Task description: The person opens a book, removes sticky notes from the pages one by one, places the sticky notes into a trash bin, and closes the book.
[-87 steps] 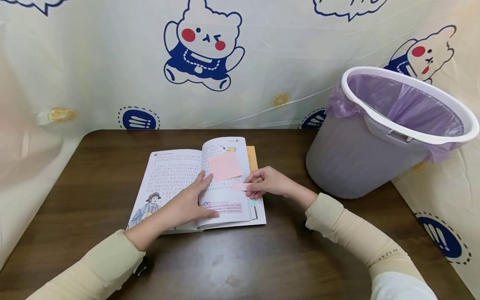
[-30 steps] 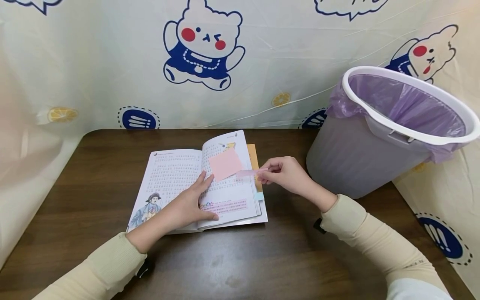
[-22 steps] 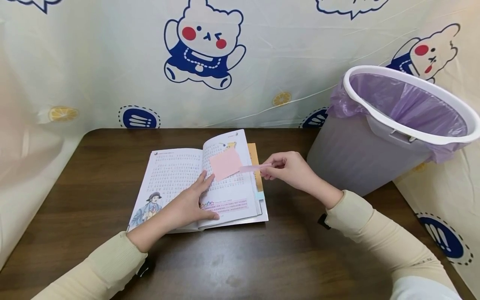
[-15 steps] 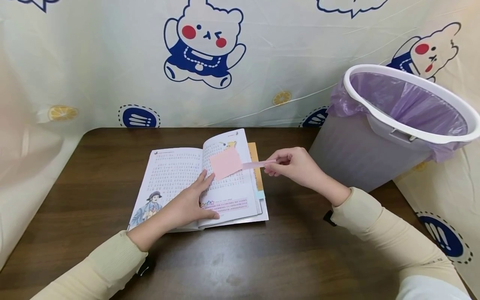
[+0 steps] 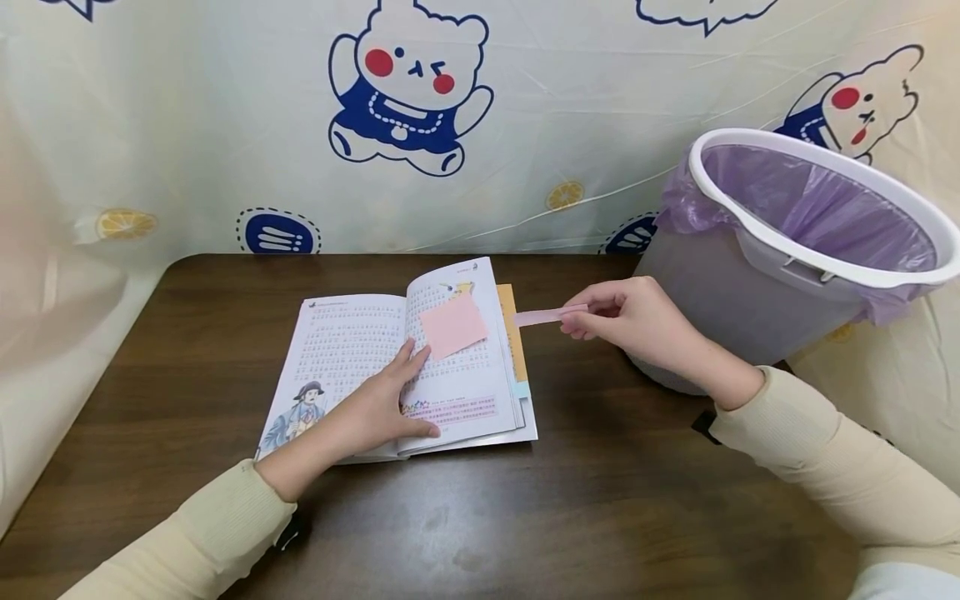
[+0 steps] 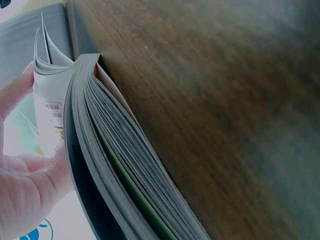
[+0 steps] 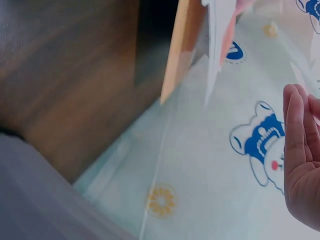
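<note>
An open book (image 5: 348,350) with printed pages lies on the dark wooden table. My left hand (image 5: 367,412) rests on it, fingers and thumb spread over the right page near the fold; the left wrist view shows the thick stack of page edges (image 6: 120,150) beside that hand. Stuck to the right page is a square pink sticky note (image 5: 454,327). To the right of the book, my right hand (image 5: 645,321) pinches one end of a narrow pink paper strip (image 5: 538,317) between thumb and fingers. The strip's free end points left, at the book's right edge.
A grey bin (image 5: 705,300) with a white rim and a purple liner stands at the right, behind my right hand. An orange sheet (image 5: 508,302) sticks out of the book's right side. A printed curtain (image 5: 225,125) hangs along the table's back edge.
My right hand has drawn the pink strip up and rightward, from over the right page to beside the book. The right page's top corner has risen. My left hand has stayed in place.
</note>
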Demonstrator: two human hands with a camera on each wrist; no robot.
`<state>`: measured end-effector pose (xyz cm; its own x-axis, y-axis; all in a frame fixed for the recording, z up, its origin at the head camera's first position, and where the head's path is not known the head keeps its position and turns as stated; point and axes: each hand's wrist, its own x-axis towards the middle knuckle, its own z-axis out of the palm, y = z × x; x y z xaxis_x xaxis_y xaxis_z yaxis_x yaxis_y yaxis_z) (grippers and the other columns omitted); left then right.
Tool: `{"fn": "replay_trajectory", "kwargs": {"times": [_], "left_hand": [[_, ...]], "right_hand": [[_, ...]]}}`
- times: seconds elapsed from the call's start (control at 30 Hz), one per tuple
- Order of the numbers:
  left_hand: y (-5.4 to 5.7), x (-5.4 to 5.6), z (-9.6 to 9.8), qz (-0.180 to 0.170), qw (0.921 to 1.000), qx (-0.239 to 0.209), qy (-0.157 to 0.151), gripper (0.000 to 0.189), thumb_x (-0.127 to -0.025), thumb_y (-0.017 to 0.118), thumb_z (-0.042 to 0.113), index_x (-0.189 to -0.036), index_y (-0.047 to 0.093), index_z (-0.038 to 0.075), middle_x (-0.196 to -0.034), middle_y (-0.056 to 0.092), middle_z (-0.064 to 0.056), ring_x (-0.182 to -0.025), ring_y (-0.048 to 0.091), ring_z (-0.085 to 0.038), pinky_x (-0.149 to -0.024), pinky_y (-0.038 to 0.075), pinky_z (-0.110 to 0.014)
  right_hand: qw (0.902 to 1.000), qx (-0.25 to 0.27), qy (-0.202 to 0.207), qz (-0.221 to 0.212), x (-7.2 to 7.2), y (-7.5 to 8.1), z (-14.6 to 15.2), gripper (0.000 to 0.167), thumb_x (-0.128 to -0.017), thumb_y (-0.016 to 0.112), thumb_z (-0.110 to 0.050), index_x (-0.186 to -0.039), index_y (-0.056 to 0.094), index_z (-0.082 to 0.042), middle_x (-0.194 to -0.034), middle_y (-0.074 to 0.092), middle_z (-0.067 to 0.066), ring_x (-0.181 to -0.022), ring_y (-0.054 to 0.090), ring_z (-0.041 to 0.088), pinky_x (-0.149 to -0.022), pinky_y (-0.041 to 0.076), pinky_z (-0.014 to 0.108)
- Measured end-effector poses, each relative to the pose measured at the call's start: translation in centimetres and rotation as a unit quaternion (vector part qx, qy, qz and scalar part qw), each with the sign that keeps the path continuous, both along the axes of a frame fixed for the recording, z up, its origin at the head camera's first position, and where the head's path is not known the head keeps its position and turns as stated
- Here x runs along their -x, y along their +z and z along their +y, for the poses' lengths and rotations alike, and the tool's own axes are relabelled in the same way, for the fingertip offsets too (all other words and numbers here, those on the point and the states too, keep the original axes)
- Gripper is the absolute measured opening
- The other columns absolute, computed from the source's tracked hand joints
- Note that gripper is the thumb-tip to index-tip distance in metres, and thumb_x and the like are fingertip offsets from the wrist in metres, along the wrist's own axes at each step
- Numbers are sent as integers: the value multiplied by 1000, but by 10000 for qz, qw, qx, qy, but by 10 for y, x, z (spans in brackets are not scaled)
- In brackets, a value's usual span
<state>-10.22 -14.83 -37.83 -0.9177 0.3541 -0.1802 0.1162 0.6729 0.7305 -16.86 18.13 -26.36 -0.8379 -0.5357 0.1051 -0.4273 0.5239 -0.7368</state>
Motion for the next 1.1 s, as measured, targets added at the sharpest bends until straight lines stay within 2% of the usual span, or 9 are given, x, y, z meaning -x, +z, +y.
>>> {"fn": "replay_trajectory", "kwargs": {"times": [0.23, 0.47, 0.7, 0.83, 0.97, 1.1], "left_hand": [[-1, 1, 0, 23, 10000, 61, -11, 108, -81, 90, 29, -162, 23, 1, -168, 5, -25, -151, 17, -47, -116, 25, -61], [-1, 0, -1, 34, 10000, 57, -12, 109, -80, 90, 30, -162, 23, 1, -168, 6, -25, -151, 16, -47, -116, 25, -61], [1, 2, 0, 8, 10000, 94, -25, 108, -81, 90, 28, -162, 23, 0, -168, 6, -26, -151, 16, -47, -116, 25, -61], [3, 2, 0, -2, 9999, 115, -37, 108, -81, 89, 28, -162, 23, 0, -168, 5, -26, -151, 16, -47, -117, 25, -60], [3, 2, 0, -30, 9999, 93, -42, 108, -82, 89, 28, -162, 22, 0, -168, 5, -26, -151, 15, -47, -117, 24, -60], [2, 2, 0, -53, 9999, 85, -46, 108, -82, 89, 28, -162, 22, 1, -168, 4, -25, -151, 15, -47, -117, 23, -60]], "right_hand": [[9984, 93, -40, 551, -9, 24, 13, 10, -95, 72, 0, -102, 78, 3, -85, 76, 9, -73, 72, 11, -69, 59, 24], [9960, 506, -260, 685, -14, 45, 29, 10, -94, 71, 4, -102, 76, 5, -86, 77, 7, -75, 74, 12, -70, 59, 23], [9907, 576, -583, 1083, -20, 70, 44, 13, -94, 72, 1, -106, 78, 4, -86, 78, 1, -76, 75, 11, -72, 57, 19], [9841, 1126, -719, 1170, -20, 83, 56, 14, -92, 71, 7, -105, 77, 8, -84, 78, 4, -73, 75, 11, -71, 57, 18], [9734, 1968, -609, 1000, -16, 91, 70, 13, -91, 68, 14, -102, 72, 17, -82, 77, 10, -72, 75, 15, -70, 57, 20], [9689, 2112, -861, 961, -15, 96, 85, 12, -92, 67, 13, -102, 71, 18, -82, 77, 10, -71, 74, 16, -67, 57, 20]]}}
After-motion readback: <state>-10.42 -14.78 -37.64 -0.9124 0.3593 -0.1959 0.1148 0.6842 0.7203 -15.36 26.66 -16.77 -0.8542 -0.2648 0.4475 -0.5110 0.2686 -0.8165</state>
